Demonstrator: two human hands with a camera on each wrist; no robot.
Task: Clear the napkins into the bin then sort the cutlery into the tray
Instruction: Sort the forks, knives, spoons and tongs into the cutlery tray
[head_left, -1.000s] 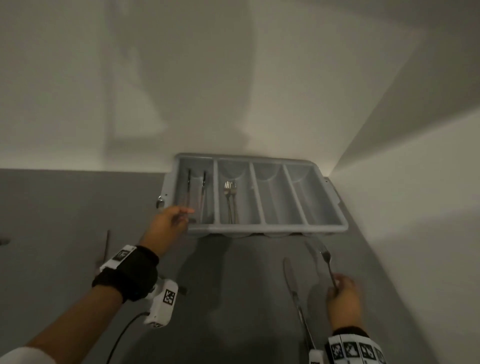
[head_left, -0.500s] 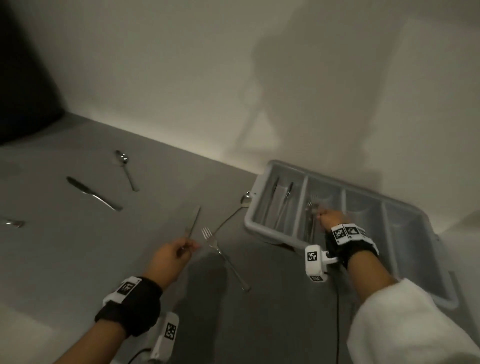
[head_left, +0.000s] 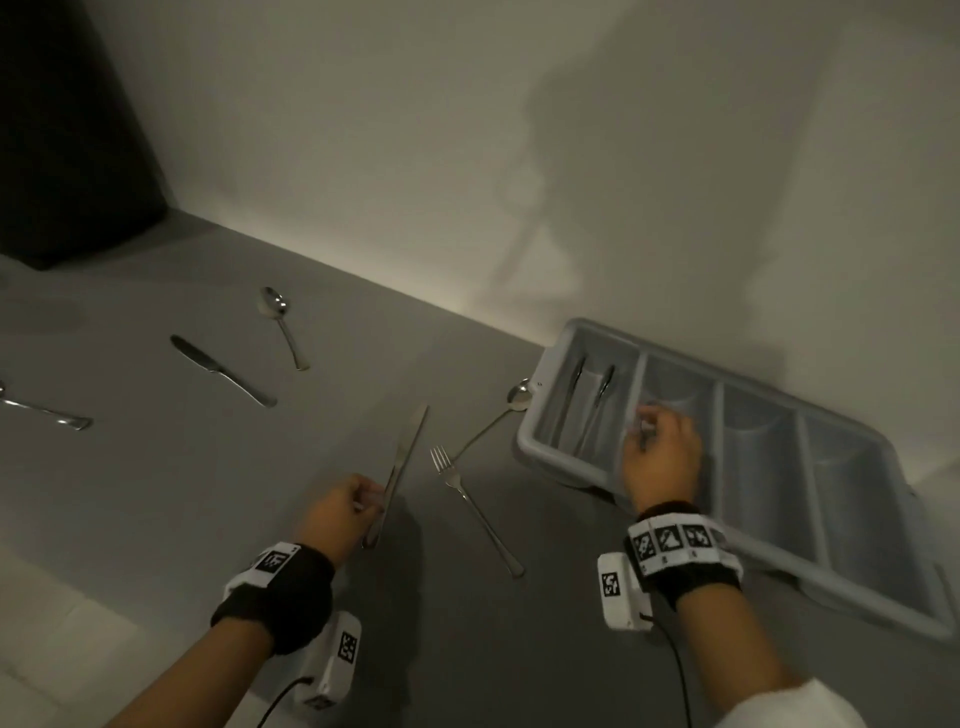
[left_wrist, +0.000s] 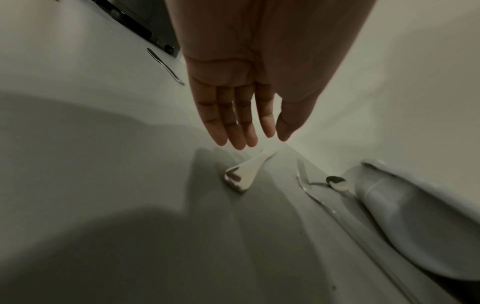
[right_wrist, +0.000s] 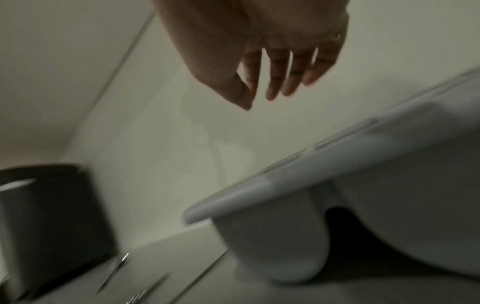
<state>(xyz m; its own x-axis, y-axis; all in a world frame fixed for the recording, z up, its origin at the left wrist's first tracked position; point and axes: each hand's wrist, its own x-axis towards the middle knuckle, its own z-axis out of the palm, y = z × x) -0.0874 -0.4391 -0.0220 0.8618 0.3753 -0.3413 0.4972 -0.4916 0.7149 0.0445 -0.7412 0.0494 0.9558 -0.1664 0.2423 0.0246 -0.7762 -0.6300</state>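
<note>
My left hand (head_left: 371, 499) hovers over the handle of a table knife (head_left: 402, 462). In the left wrist view its fingers (left_wrist: 233, 133) are straight and just above the knife (left_wrist: 240, 176), gripping nothing. My right hand (head_left: 644, 423) hangs over the second compartment of the grey cutlery tray (head_left: 769, 551). In the right wrist view its fingers (right_wrist: 275, 86) are loose and hold nothing. Two knives (head_left: 589, 395) lie in the first compartment. My right hand hides what lies in the second.
On the grey table lie a fork (head_left: 475, 512), a spoon (head_left: 498, 421) against the tray's left end, a second knife (head_left: 221, 369), another spoon (head_left: 280, 325) and one more piece (head_left: 47, 410) at the far left. A black bin (head_left: 67, 130) stands at the back left.
My right hand went from the fork at the table's near edge to the tray's second compartment and is now empty. My left hand left the tray and came down to the knife.
</note>
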